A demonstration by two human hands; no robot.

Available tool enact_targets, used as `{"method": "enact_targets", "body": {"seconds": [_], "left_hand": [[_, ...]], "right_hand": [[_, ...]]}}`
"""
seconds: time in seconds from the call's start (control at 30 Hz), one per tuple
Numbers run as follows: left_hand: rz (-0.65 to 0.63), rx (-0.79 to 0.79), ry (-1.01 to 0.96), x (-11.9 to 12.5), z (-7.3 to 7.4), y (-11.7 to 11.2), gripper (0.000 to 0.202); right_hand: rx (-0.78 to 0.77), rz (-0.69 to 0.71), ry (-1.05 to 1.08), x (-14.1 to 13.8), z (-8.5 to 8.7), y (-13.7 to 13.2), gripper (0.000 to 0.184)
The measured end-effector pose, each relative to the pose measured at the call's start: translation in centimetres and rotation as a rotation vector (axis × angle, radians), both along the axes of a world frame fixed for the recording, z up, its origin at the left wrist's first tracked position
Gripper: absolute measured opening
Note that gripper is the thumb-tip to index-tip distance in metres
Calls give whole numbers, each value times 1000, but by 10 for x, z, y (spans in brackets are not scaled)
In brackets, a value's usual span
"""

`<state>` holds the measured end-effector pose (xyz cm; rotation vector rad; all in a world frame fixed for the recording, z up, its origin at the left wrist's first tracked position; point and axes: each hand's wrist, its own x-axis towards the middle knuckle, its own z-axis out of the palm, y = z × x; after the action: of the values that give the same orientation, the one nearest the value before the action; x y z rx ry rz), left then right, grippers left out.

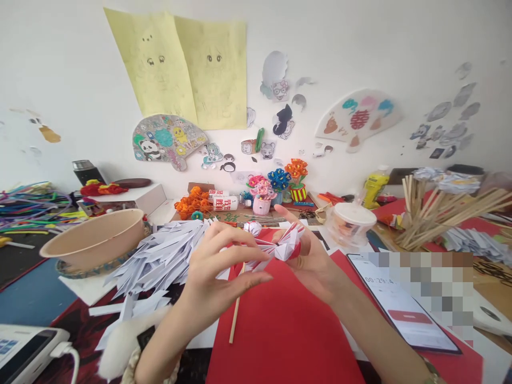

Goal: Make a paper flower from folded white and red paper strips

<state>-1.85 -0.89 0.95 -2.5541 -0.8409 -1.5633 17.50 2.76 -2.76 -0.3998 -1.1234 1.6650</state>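
Observation:
A folded paper piece [285, 248], white with red parts and pointed pleats, is held up between my two hands above a red sheet [276, 330]. My right hand [312, 261] grips its right end between thumb and fingers, the index finger stretched upward. Curved around its left part are the fingers of my left hand [224, 256], the thumb a little apart below them. A thin wooden stick [236, 317] slants down from under the left hand; whether it is joined to the paper is hidden.
Many folded white paper strips [160, 253] lie left, beside a beige bowl [96, 237]. A phone [404, 304] showing a timer rests at right, before a bundle of wooden sticks [420, 213]. Behind stand a lidded tub [352, 221], a yellow bottle [375, 186] and small craft flowers [298, 178].

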Motion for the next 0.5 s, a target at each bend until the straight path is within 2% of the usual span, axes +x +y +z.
{"method": "enact_targets", "body": {"seconds": [0.1,0.2,0.33,0.5], "left_hand": [[171,216,78,5,-4,-6,12],[303,422,183,7,-9,-10,8],[376,599,269,6,-14,-13,13],[385,659,340,5,-14,-14,14]], "right_hand": [[-26,5,-30,-1,-2,0,81],[-7,45,-58,-1,-3,1,68],[40,77,-74,-3,-3,2,49],[85,142,-58,-4,-3,2,28]]}}
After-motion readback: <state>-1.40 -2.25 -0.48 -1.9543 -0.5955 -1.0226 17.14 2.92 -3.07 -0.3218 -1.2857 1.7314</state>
